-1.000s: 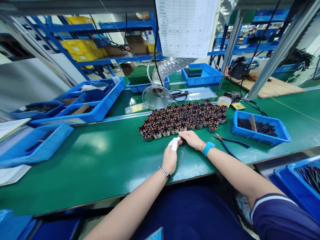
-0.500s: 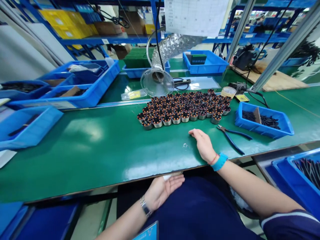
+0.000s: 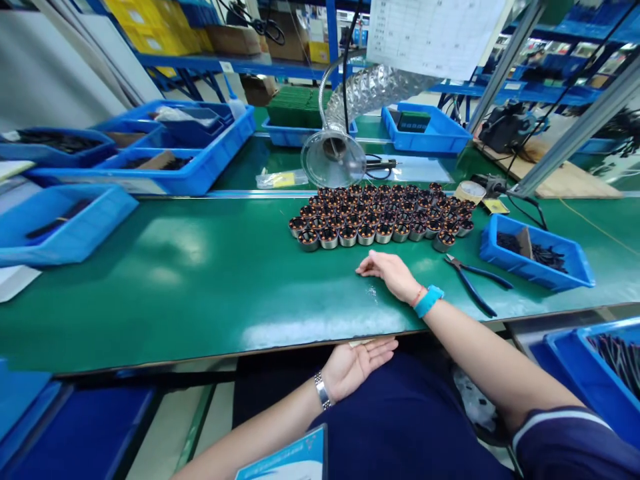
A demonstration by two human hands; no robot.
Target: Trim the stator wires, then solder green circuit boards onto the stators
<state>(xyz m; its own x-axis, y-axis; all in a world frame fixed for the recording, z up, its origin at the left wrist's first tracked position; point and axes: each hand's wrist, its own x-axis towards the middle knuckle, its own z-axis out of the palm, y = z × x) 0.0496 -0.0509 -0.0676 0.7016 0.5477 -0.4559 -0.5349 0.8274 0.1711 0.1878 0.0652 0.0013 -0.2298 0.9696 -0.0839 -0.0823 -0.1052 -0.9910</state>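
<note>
On the green worktop, my right hand (image 3: pixel 393 275) rests on its edge, fingers loosely bent and nothing visible in them. Small white crumbs (image 3: pixel 371 292) lie just below its fingers. My left hand (image 3: pixel 356 368) is open, palm up, just under the front edge of the worktop (image 3: pixel 190 293). A pale thing behind its fingers is mostly hidden. Beyond my right hand stand rows of small motor stators (image 3: pixel 366 233) with copper windings, apart from the hand. To its right lie blue-handled cutting pliers (image 3: pixel 475 283), jaws towards the stators.
A blue bin of black parts (image 3: pixel 537 257) stands right of the pliers. Behind the stators are a clear extraction hood (image 3: pixel 333 160) and a tape roll (image 3: pixel 470 192). Blue trays (image 3: pixel 195 177) stand at left; a bin of wires (image 3: pixel 613 353) is at lower right.
My right hand has moved left over the worktop, its fingers bending more. My left hand has shifted right along the underside of the edge. The camera view has turned slightly.
</note>
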